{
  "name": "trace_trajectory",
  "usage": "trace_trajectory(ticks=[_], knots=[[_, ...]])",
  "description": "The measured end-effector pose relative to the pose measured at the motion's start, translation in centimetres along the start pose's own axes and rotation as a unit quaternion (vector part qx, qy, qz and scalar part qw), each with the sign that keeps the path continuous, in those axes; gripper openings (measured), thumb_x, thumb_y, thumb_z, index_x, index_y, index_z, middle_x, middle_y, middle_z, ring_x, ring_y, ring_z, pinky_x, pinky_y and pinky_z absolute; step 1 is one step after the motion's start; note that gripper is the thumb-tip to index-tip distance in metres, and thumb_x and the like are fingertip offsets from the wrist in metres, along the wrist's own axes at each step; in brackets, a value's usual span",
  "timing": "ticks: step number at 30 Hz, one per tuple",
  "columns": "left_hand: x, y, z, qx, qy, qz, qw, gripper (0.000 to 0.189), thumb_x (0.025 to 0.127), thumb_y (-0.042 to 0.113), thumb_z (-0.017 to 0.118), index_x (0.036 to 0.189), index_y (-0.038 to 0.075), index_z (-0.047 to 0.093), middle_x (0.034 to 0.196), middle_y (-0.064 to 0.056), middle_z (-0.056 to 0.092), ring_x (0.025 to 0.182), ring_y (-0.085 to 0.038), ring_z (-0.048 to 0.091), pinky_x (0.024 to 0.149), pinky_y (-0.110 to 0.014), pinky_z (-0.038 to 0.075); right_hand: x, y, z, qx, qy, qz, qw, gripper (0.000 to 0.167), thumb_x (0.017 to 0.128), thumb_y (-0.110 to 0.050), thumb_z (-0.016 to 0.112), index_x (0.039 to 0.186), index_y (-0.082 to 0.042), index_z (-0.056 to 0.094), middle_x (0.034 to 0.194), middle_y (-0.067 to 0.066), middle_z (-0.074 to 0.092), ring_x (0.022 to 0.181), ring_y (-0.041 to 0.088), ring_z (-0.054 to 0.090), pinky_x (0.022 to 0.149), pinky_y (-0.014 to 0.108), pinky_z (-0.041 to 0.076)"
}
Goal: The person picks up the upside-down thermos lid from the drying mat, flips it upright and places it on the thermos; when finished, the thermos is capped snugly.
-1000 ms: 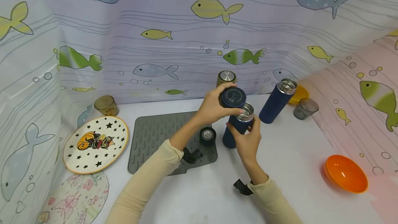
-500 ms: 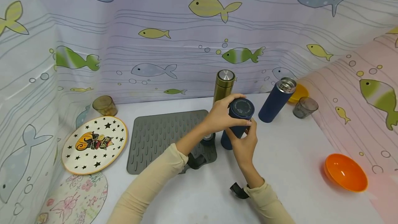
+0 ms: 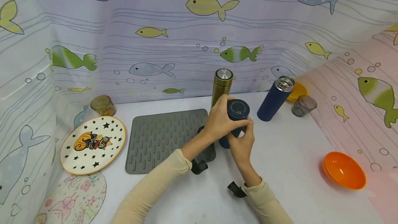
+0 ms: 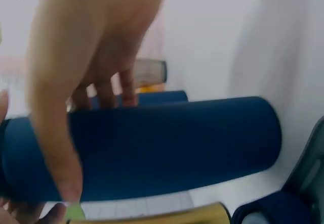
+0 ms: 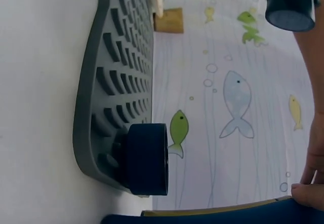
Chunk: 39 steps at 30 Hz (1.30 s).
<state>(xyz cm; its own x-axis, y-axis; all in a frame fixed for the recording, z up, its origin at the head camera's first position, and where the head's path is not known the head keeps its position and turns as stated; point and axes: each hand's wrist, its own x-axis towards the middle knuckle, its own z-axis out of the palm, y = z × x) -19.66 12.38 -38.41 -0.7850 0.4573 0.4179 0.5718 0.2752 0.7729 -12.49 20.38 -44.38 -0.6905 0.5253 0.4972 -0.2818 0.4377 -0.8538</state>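
In the head view my left hand [image 3: 219,120] grips a dark blue lid [image 3: 238,109] from its left side. The lid sits over the mouth of a dark blue thermos flask [image 3: 224,143], whether screwed on I cannot tell. My right hand [image 3: 244,146] holds the flask just below the lid; the left wrist view has its thumb and fingers round the blue body [image 4: 177,148]. The flask stands near the right edge of a grey drying mat [image 3: 164,141]. A second dark lid [image 5: 147,158] lies on the mat's corner, mostly hidden by my left arm in the head view.
A gold flask [image 3: 222,85] stands just behind my hands. To the right are an open blue flask [image 3: 273,101], a yellow bowl [image 3: 298,92], a grey cup [image 3: 304,105] and an orange bowl [image 3: 343,170]. Left are a brown cup [image 3: 103,105], cat plate [image 3: 93,144] and floral placemat [image 3: 77,196].
My left hand has brought the lid down and across onto the flask's mouth, which was uncovered a second ago. My right hand has kept its hold on the flask.
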Motion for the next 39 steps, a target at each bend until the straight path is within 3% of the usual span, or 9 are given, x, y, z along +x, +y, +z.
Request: trace_trajectory(ticks=[4, 11, 15, 20, 24, 26, 30, 34, 39], knots=[[0.0, 0.0, 0.3, -0.001, -0.004, -0.006, 1.0, 0.08, 0.071, 0.042, 0.088, 0.128, 0.007, 0.045, 0.118, -0.009, 0.056, 0.097, -0.02, 0.063, 0.078, -0.027, 0.055, 0.1, -2.0, -0.3, -0.009, 0.001, -0.004, 1.0, 0.053, 0.079, 0.012, 0.073, 0.127, 0.012, 0.049, 0.123, 0.029, 0.059, 0.107, 0.038, 0.058, 0.091, 0.048, 0.047], [0.8, -1.2, -0.9, -0.165, -0.15, -0.038, 0.9741, 0.093, 0.08, 0.013, 0.08, 0.156, 0.017, 0.026, 0.15, -0.009, 0.038, 0.135, -0.021, 0.044, 0.112, -0.044, 0.039, 0.1, -2.8, -0.7, -0.013, -0.005, -0.011, 0.9998, 0.064, 0.076, 0.007, 0.08, 0.131, 0.011, 0.049, 0.119, 0.028, 0.062, 0.106, 0.034, 0.059, 0.09, 0.031, 0.046], [0.6, -1.6, -0.8, -0.182, -0.131, -0.027, 0.9741, 0.102, 0.076, 0.011, 0.084, 0.157, 0.014, 0.021, 0.148, -0.012, 0.035, 0.139, -0.021, 0.035, 0.12, -0.038, 0.028, 0.1, -2.3, -0.7, -0.009, -0.005, -0.015, 0.9998, 0.064, 0.076, 0.007, 0.081, 0.131, 0.011, 0.048, 0.117, 0.028, 0.062, 0.106, 0.033, 0.06, 0.091, 0.027, 0.045], [0.5, -2.0, -0.6, -0.259, -0.147, 0.013, 0.9545, 0.084, 0.082, 0.013, 0.068, 0.152, 0.005, 0.024, 0.151, -0.022, 0.038, 0.138, -0.029, 0.04, 0.119, -0.042, 0.029, 0.1, -2.2, -0.6, 0.004, -0.014, -0.003, 0.9999, 0.066, 0.077, 0.006, 0.08, 0.134, 0.011, 0.046, 0.123, 0.029, 0.059, 0.112, 0.038, 0.058, 0.094, 0.045, 0.047], [0.5, -1.6, -0.4, -0.209, -0.134, -0.002, 0.9688, 0.085, 0.08, 0.02, 0.076, 0.15, 0.009, 0.028, 0.147, -0.016, 0.041, 0.13, -0.025, 0.049, 0.111, -0.037, 0.04, 0.1, -2.3, -0.6, 0.004, -0.016, -0.002, 0.9999, 0.063, 0.078, 0.009, 0.078, 0.133, 0.01, 0.047, 0.126, 0.027, 0.058, 0.114, 0.036, 0.057, 0.094, 0.035, 0.045], [0.6, -1.5, -0.2, -0.215, -0.128, -0.014, 0.9681, 0.085, 0.078, 0.014, 0.08, 0.147, 0.007, 0.031, 0.142, -0.016, 0.045, 0.122, -0.027, 0.054, 0.104, -0.038, 0.047, 0.0, -2.4, -0.5, 0.002, -0.015, -0.011, 0.9998, 0.063, 0.078, 0.01, 0.077, 0.133, 0.011, 0.047, 0.126, 0.026, 0.058, 0.114, 0.036, 0.057, 0.094, 0.032, 0.044], [0.6, -1.7, -0.3, -0.241, -0.127, -0.02, 0.9619, 0.087, 0.077, 0.007, 0.077, 0.149, 0.007, 0.028, 0.15, -0.013, 0.037, 0.138, -0.026, 0.04, 0.114, -0.047, 0.036, 0.0, -2.6, -0.4, -0.002, -0.012, -0.024, 0.9996, 0.064, 0.078, 0.009, 0.078, 0.134, 0.011, 0.046, 0.125, 0.027, 0.058, 0.112, 0.034, 0.057, 0.092, 0.029, 0.043], [0.5, -1.8, -0.3, -0.193, -0.105, -0.01, 0.9755, 0.087, 0.076, 0.019, 0.082, 0.146, 0.007, 0.032, 0.149, -0.012, 0.04, 0.139, -0.021, 0.039, 0.116, -0.046, 0.033, 0.0, -2.6, -0.5, -0.004, -0.009, -0.021, 0.9997, 0.062, 0.078, 0.01, 0.077, 0.132, 0.012, 0.047, 0.124, 0.027, 0.058, 0.111, 0.033, 0.057, 0.091, 0.032, 0.044], [0.5, -1.9, -0.5, -0.254, -0.129, 0.011, 0.9584, 0.076, 0.081, 0.018, 0.069, 0.146, 0.001, 0.034, 0.146, -0.019, 0.045, 0.132, -0.027, 0.047, 0.114, -0.041, 0.036, 0.0, -1.9, -0.4, -0.001, -0.01, -0.013, 0.9999, 0.066, 0.077, 0.009, 0.079, 0.134, 0.012, 0.045, 0.124, 0.028, 0.058, 0.111, 0.032, 0.057, 0.092, 0.034, 0.045]])
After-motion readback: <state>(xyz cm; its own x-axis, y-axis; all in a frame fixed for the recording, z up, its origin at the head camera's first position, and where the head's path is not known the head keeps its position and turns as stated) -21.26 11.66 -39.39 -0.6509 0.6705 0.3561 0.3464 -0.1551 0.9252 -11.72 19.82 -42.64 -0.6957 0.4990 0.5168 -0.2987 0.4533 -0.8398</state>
